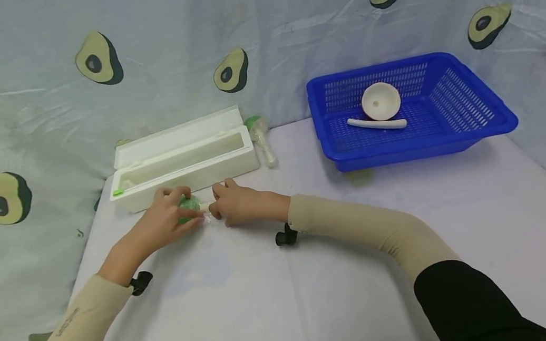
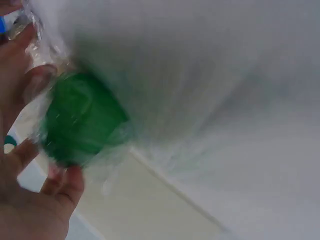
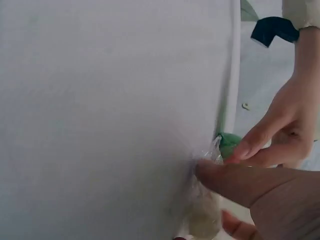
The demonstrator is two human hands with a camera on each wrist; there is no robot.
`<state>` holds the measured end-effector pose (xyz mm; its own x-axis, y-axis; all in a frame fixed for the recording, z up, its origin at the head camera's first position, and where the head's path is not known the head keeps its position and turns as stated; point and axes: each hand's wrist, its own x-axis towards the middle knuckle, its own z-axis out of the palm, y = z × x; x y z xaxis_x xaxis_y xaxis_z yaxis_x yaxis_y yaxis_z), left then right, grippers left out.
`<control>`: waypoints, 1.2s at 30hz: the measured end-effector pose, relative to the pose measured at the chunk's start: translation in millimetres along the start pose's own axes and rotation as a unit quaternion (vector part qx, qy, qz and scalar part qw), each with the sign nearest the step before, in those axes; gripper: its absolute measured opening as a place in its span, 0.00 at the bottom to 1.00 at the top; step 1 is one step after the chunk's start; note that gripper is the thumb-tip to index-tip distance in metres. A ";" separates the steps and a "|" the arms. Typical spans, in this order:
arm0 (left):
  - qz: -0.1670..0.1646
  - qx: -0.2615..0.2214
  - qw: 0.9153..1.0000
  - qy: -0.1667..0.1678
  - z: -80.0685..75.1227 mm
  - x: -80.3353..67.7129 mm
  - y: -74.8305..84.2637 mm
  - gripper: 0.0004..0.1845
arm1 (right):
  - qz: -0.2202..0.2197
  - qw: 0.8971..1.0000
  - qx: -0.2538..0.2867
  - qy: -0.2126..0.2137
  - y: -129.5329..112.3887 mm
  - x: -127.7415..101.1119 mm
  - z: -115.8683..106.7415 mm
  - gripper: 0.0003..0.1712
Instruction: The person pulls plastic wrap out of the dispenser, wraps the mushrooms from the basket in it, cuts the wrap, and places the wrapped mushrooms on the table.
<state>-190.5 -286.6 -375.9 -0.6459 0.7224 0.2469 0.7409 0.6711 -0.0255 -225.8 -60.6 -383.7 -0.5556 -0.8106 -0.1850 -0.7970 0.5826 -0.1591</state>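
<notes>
Both hands meet on the green wrapped piece (image 1: 189,208) (box (image 1: 184,161) at twelve o'clock), left hand (image 1: 169,217) gripping, right hand (image 1: 234,202) pinching its clear film, which may tear or slip.

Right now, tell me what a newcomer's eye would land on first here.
First, the two hands meeting at the table's left: the left hand grips a green-capped item in clear wrap, and the right hand pinches its other end. Just behind lies an open white box. At the far right, a blue basket holds a white funnel.
</notes>
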 end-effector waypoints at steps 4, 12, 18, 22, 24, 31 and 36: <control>-0.038 -0.045 0.998 0.035 10.9 4.3 -1.8 0.07 | -0.018 0.999 0.025 0.021 3.2 3.5 2.8 0.08; -0.049 0.039 0.998 0.021 22.6 15.8 1.3 0.17 | -0.061 0.991 0.104 0.067 16.7 4.8 3.1 0.14; -0.063 0.078 0.994 0.032 21.0 25.0 15.2 0.14 | -0.071 0.982 0.138 0.107 22.5 -16.9 -1.6 0.14; -0.044 0.057 0.995 0.073 12.8 35.9 23.6 0.17 | -0.056 0.974 0.162 0.149 31.0 -39.8 -9.1 0.12; -0.024 0.055 0.994 0.089 6.8 45.0 27.9 0.17 | -0.043 0.971 0.171 0.164 36.6 -52.1 -12.6 0.12; 0.039 0.063 0.990 0.122 -12.2 93.7 40.3 0.17 | 0.027 0.967 0.149 0.205 46.2 -97.5 -25.2 0.15; 0.051 0.024 0.989 0.135 -14.8 135.3 49.6 0.15 | 0.085 0.963 0.133 0.219 48.2 -130.4 -29.0 0.19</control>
<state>-238.5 -158.1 -329.4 -0.4913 0.7199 0.4903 0.7855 0.6094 -0.1077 -198.6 71.5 -339.1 -0.7656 -0.6154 0.1876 -0.6293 0.6558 -0.4170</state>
